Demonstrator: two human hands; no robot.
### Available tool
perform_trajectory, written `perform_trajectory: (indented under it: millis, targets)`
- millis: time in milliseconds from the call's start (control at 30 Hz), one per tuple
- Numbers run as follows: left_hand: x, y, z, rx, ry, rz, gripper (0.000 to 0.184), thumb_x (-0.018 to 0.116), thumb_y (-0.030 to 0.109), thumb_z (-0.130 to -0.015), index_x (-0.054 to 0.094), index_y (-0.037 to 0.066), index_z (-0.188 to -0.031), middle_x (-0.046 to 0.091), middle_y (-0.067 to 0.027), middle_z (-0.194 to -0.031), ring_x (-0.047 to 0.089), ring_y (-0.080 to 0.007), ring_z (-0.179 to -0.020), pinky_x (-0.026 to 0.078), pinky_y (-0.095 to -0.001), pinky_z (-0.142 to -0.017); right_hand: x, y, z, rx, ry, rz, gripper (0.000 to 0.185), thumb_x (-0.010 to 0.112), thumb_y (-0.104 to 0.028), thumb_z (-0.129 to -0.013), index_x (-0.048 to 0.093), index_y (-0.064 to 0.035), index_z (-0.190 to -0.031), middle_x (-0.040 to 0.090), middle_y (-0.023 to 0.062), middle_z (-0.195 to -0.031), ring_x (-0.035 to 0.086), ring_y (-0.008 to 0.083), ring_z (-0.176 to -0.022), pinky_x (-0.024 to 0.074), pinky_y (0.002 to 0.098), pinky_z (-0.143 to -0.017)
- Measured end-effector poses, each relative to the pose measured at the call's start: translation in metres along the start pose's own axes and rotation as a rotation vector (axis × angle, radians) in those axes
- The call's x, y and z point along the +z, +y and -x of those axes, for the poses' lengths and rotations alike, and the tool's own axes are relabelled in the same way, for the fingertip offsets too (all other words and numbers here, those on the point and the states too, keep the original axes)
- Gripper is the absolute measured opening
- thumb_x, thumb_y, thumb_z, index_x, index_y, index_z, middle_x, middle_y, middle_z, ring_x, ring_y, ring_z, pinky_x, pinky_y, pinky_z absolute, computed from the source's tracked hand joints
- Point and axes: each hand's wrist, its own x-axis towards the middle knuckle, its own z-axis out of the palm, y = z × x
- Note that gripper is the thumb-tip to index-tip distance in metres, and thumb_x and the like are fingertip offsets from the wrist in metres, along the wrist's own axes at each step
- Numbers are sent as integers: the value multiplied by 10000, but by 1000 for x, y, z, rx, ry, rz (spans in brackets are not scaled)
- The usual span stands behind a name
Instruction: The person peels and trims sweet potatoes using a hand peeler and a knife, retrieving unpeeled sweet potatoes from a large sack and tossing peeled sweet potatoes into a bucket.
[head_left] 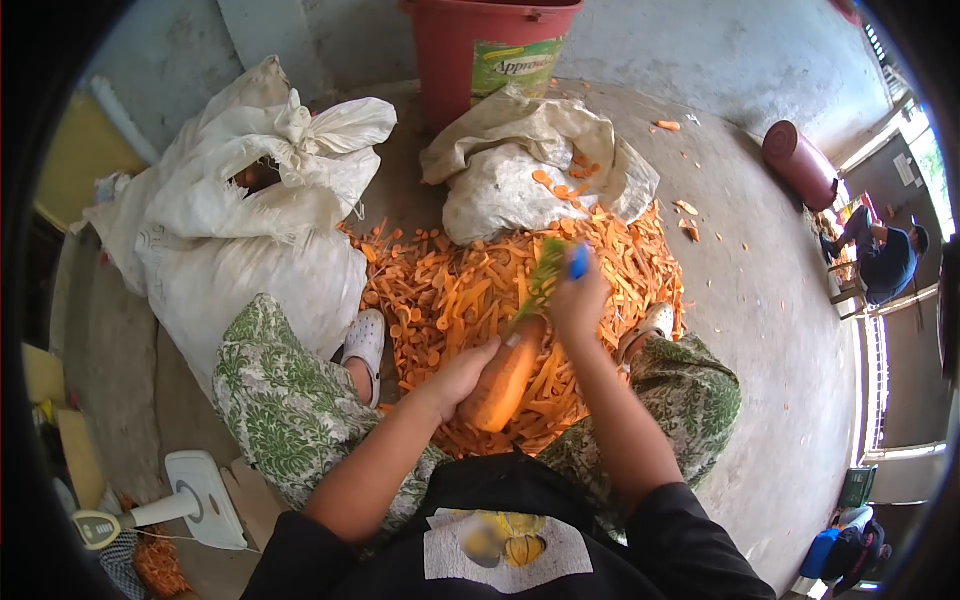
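Observation:
My left hand (pixel 466 378) is wrapped round the lower left side of a large, partly peeled carrot (pixel 503 383), which points up and away from me. Just above the carrot's far end, my right hand (pixel 581 300) is closed on a tool with a blue part (pixel 578 262). Motion smears the tool. A blurred green shape (pixel 545 273) shows beside it, over the carrot's tip. Under both hands spreads a large heap of orange carrot peelings and pieces (pixel 440 290).
White sacks (pixel 250 260) stand at the left, and a crumpled sack (pixel 510 190) lies behind the heap. Beyond it is a red bin (pixel 440 60). A scale (pixel 205 500) sits at lower left. A seated person (pixel 885 265) is at far right, near a fallen red container (pixel 800 165).

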Motion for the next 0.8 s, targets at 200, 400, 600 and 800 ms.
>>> perform_trajectory:
  millis: [200, 400, 600, 800]
  targets:
    - [-1, 3, 4, 19, -84, 74, 479, 422, 439, -875, 496, 35, -1120, 591, -101, -974, 611, -176, -807, 508, -311, -681, -21, 33, -46, 183, 128, -221, 282, 432, -229, -900, 587, -1, -840, 545, 42, -624, 430, 88, -471, 350, 242, -446]
    - [-11, 10, -5, 87, -196, 291, 383, 381, 365, -895, 483, 74, -1123, 599, -64, -965, 614, -153, -780, 525, -295, -635, -18, -39, 61, -53, -327, -286, 121, 510, -146, -840, 519, -25, -835, 569, 143, -629, 580, 250, -549, 426, 340, -478]
    - [-15, -5, -18, 90, -116, 5, 420, 342, 415, -906, 494, 74, -1098, 610, -76, -906, 613, -156, -749, 513, -303, -651, 0, -8, 34, -70, -209, 149, 94, 506, -87, -824, 561, -25, -868, 585, 98, -629, 570, 166, -552, 416, 291, -480]
    - [-2, -3, -4, -22, -118, 54, 480, 374, 470, -882, 485, 65, -1115, 601, -98, -921, 610, -163, -751, 507, -321, -679, -22, 24, -42, 188, 65, -250, 210, 431, -184, -898, 563, -20, -895, 592, 82, -690, 545, 128, -544, 422, 293, -480]
